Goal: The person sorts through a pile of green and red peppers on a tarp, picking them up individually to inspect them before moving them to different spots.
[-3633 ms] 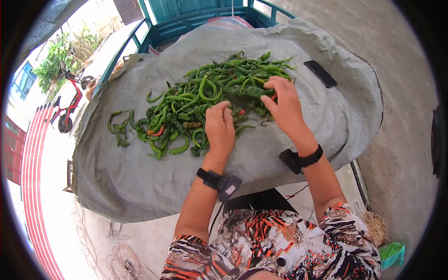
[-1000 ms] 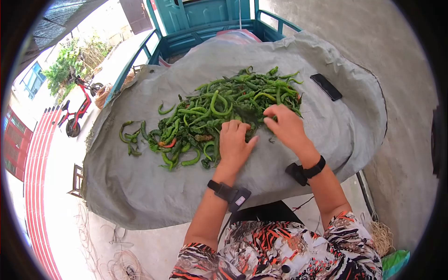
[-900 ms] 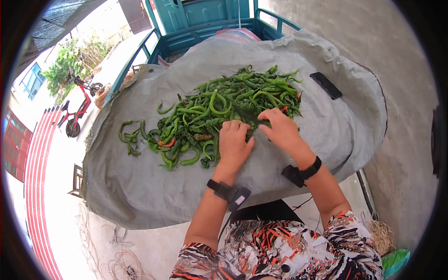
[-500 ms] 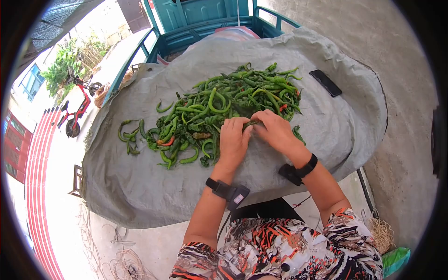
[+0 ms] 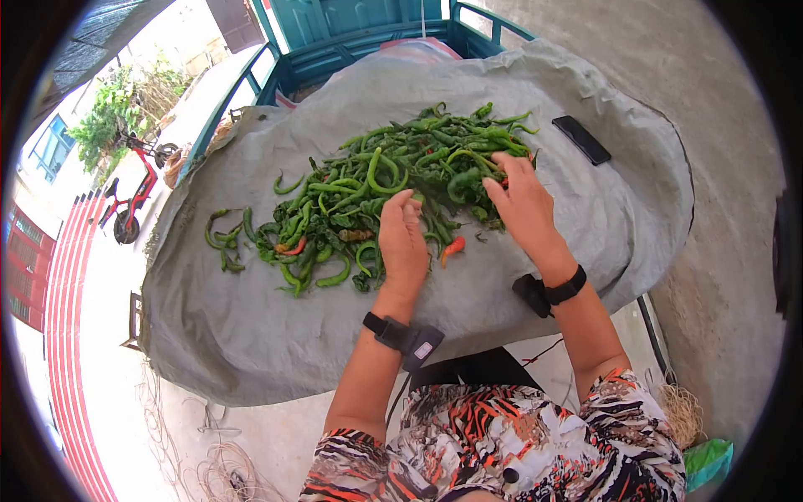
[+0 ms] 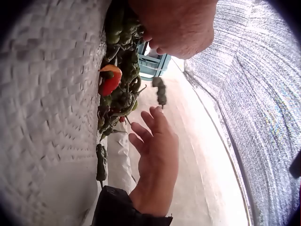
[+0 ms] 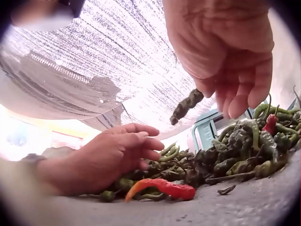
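A heap of green chili peppers [image 5: 351, 205] lies on a grey tarp. My left hand [image 5: 404, 251] hovers at its near edge, fingers loosely bent with nothing between them. To the right, my right hand [image 5: 525, 205] reaches over the heap's right part, thumb and fingers spread. Just off its thumb tip is a dark, shrivelled green chili [image 6: 160, 92], free of any grip and above the heap in both wrist views. A red-orange chili [image 5: 452, 249] lies on the tarp between the hands, at the left hand's fingers in the right wrist view [image 7: 164, 188].
A black phone [image 5: 581, 140] lies at the tarp's right. Several chilies [image 5: 224, 241] sit apart at the left. Behind the grey tarp [image 5: 276, 343] stands a teal cart bed [image 5: 360, 42]. A red scooter [image 5: 134, 192] is parked at the far left.
The hands, together over a chili half a second ago, are now apart. My right hand has moved right and away from me, its fingers opening. The red-orange chili now shows at the near edge.
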Motion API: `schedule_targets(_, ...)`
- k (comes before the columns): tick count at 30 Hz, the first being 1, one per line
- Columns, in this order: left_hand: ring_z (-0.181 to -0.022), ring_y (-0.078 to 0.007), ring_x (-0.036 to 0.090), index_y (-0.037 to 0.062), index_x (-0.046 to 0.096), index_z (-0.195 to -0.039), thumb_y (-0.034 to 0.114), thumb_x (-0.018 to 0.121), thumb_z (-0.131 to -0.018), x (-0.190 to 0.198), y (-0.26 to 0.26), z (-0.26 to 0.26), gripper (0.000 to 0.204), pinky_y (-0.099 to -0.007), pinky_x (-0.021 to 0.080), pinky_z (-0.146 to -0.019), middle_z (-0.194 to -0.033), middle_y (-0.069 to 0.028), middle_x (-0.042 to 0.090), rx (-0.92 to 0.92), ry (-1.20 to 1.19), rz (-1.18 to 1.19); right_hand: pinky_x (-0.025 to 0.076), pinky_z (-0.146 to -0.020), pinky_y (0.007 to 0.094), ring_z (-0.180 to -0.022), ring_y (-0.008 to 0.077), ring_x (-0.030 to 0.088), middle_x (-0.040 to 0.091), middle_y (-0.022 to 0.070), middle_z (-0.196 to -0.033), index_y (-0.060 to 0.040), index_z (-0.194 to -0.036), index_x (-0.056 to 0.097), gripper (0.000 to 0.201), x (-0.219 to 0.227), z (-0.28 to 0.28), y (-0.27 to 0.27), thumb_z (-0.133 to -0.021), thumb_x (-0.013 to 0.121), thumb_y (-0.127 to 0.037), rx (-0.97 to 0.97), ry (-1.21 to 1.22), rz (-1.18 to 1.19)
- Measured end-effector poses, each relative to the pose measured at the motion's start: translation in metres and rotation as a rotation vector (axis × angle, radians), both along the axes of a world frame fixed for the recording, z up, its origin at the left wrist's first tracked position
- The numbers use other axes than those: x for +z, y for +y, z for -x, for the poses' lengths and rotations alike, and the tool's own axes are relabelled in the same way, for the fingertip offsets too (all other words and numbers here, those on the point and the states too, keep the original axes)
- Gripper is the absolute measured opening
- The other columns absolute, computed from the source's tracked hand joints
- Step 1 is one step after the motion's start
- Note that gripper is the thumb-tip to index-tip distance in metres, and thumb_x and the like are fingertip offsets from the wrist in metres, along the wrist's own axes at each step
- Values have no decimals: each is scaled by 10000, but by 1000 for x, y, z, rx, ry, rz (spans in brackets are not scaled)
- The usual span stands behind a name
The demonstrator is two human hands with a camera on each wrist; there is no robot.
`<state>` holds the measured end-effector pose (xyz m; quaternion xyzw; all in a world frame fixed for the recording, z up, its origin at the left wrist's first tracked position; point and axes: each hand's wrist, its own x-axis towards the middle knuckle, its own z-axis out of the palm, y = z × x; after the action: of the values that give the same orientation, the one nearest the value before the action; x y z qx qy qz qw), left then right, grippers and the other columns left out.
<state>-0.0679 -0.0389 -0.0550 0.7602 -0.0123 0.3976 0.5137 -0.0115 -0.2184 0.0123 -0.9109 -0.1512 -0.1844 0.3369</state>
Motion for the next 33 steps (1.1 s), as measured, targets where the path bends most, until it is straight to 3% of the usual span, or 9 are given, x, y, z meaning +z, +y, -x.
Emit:
schedule_targets(1,-826,-174,613,17,565,-1212,120,459,-1049,0,0,0,220,-296,498,-717,-965,-88,636,12,-8,22,514,-742,452,-911,321,653,644,74,-1075,-153,-1057,666,186,-5,0,2,-900,624,-244,-60,-120,-25)
schedule_targets(5,-794,-118,603,32,571,-1210,136,435,-1065,-3,2,-2,224,-260,474,-657,-951,-54,636,14,-42,29,523,-737,385,-860,245,659,611,57,-1102,-154,-1132,642,275,-19,12,3,-859,671,-174,264,19,173)
schedule_targets(8,-805,-178,601,3,549,-1219,82,448,-1041,1,1,2,219,-306,513,-734,-953,-96,616,-29,22,44,528,-779,406,-939,265,653,596,57,-1110,-160,-1124,636,295,-24,23,10,-831,664,-131,386,104,237)
schedule_targets(21,-725,-183,605,20,566,-1186,112,455,-1046,-2,1,-1,200,-311,503,-662,-901,-97,635,-36,71,3,526,-788,416,-981,309,645,573,79,-1263,-117,-1002,645,186,-23,26,3,-818,671,-121,538,34,408)
schedule_targets(23,-719,-194,605,25,568,-1181,119,453,-1048,0,1,0,200,-320,498,-653,-895,-100,635,-37,93,-18,528,-770,406,-937,298,655,575,81,-1279,-118,-1009,647,192,-20,27,2,-820,681,-134,547,49,398)
schedule_targets(26,-726,-126,586,23,574,-1180,133,437,-1062,-1,2,0,212,-280,500,-662,-896,-65,633,-31,79,-50,528,-750,386,-864,264,660,599,65,-1244,-117,-1018,654,200,-9,24,-2,-824,691,-150,521,126,269)
schedule_targets(29,-719,-132,588,21,568,-1187,135,433,-1062,-1,1,0,216,-287,501,-661,-895,-70,634,-33,77,-27,525,-731,373,-822,228,653,612,39,-1239,-117,-1013,666,196,9,15,-2,-824,697,-158,303,166,173)
schedule_targets(32,-707,-203,601,18,559,-1203,119,441,-1048,-1,0,0,219,-334,496,-650,-892,-102,634,-12,95,-8,520,-722,377,-831,238,655,634,33,-1179,-132,-1030,672,211,9,8,0,-824,695,-169,87,-21,5)
schedule_targets(33,-706,-201,602,16,557,-1207,116,439,-1048,-1,0,0,222,-334,497,-649,-894,-103,635,-12,89,-13,519,-722,383,-837,246,657,638,41,-1150,-137,-1042,669,216,4,7,1,-829,689,-168,167,-32,44)
